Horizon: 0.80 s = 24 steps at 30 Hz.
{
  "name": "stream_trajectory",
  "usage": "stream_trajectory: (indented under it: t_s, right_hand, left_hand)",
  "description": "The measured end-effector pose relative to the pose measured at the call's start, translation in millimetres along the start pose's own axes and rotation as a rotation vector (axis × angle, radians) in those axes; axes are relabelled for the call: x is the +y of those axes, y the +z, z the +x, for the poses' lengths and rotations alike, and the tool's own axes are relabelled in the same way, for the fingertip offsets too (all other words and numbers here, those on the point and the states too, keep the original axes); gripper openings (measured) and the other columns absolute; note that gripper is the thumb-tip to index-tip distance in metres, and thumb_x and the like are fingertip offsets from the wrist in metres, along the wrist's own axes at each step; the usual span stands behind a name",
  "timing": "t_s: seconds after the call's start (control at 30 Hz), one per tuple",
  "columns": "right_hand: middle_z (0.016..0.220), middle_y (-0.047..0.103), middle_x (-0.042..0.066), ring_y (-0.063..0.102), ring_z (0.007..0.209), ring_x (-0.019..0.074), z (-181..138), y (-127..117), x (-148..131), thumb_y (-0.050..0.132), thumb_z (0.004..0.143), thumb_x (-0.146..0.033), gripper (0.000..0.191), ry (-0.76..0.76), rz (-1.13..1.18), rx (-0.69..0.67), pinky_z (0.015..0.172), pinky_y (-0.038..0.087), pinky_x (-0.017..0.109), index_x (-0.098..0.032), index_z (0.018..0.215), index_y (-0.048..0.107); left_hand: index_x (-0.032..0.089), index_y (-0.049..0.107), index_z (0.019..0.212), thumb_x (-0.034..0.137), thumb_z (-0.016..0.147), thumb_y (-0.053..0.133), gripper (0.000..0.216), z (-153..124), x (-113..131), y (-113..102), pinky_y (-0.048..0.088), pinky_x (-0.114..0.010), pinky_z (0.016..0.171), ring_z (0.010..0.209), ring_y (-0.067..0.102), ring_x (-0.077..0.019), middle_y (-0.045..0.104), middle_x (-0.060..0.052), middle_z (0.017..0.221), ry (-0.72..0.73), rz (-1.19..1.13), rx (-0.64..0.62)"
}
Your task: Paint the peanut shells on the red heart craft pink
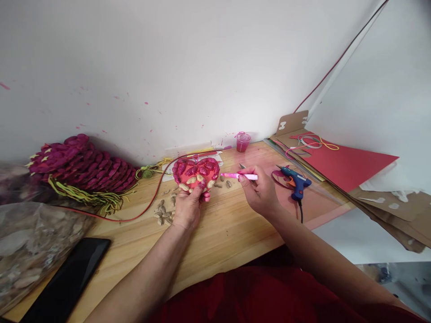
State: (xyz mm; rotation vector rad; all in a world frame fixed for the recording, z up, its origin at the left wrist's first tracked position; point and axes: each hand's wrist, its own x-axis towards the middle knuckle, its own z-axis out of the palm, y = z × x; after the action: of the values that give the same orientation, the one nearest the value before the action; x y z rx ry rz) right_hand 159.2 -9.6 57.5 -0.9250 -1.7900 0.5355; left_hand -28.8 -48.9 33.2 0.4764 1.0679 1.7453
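My left hand (186,207) grips the lower edge of a red card piece (202,171), its thumb on the front. Shiny magenta-painted peanuts (181,168) line its top and sides, and several plain tan peanuts (191,180) sit along the lower part. In my right hand (261,190) is a paintbrush (248,176) with a white, pink-stained handle. Its pink tip points left, close to the card's right edge; whether they touch is hard to tell. Loose peanuts (163,214) lie on the wooden table (215,242) left of my left hand.
A cup of pink paint (243,142) stands by the wall. At right are a blue glue gun (299,183), red card sheet (357,163) and cardboard (387,215). Magenta-painted crafts (90,166), a plastic bag (33,251), a black phone (67,282) and a red cord (148,204) lie left.
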Motion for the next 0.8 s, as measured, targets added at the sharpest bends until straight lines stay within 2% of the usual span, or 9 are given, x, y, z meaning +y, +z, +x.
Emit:
stream_trajectory:
  t_s: [0.17,0.33,0.5,0.63,0.8]
  right_hand:
    - [0.072,0.062,-0.001,0.053,0.058,0.0126,3.6,-0.6,2.2,0.058,0.097,-0.032,0.011,0.075,0.119,-0.047,0.054,0.039,0.026,-0.021,0.095,0.06]
    - [0.069,0.06,-0.002,0.051,0.057,0.0128,6.8,-2.5,4.1,0.058,0.095,-0.035,0.013,0.15,0.164,-0.015,0.052,0.038,0.025,-0.022,0.093,0.058]
    - [0.078,0.064,0.001,0.055,0.064,0.0136,6.2,-3.2,3.0,0.06,0.094,-0.035,0.013,0.132,0.218,-0.058,0.058,0.042,0.026,-0.021,0.094,0.059]
    - [0.073,0.063,0.0,0.055,0.064,0.0144,5.9,-1.3,6.3,0.06,0.094,-0.037,0.015,0.16,0.225,-0.023,0.058,0.043,0.027,-0.022,0.094,0.058]
    - [0.078,0.065,0.001,0.058,0.067,0.0147,6.2,0.0,7.3,0.06,0.095,-0.036,0.015,0.143,0.245,-0.047,0.061,0.045,0.028,-0.021,0.095,0.06]
  left_hand:
    - [0.015,0.066,0.079,0.039,0.044,0.101,0.055,-0.4,-1.3,0.0,0.046,-0.02,0.043,0.046,0.057,-0.0082,0.067,0.003,0.065,0.01,0.016,-0.003]
    - [0.014,0.067,0.079,0.039,0.04,0.102,0.057,-1.4,-0.3,1.2,0.046,-0.02,0.041,0.044,0.057,-0.0083,0.068,0.003,0.065,0.004,0.006,-0.002]
    - [0.015,0.067,0.077,0.038,0.039,0.102,0.057,-1.4,0.6,2.2,0.044,-0.018,0.041,0.044,0.057,-0.0079,0.068,0.003,0.063,-0.024,-0.009,0.006]
    - [0.015,0.067,0.077,0.036,0.038,0.103,0.057,-1.3,1.0,2.3,0.044,-0.017,0.04,0.043,0.056,-0.0074,0.068,0.003,0.062,-0.051,-0.026,0.01]
    - [0.014,0.068,0.079,0.034,0.04,0.103,0.055,-0.7,0.5,1.6,0.044,-0.017,0.04,0.044,0.057,-0.0073,0.069,0.003,0.063,-0.058,-0.045,0.005]
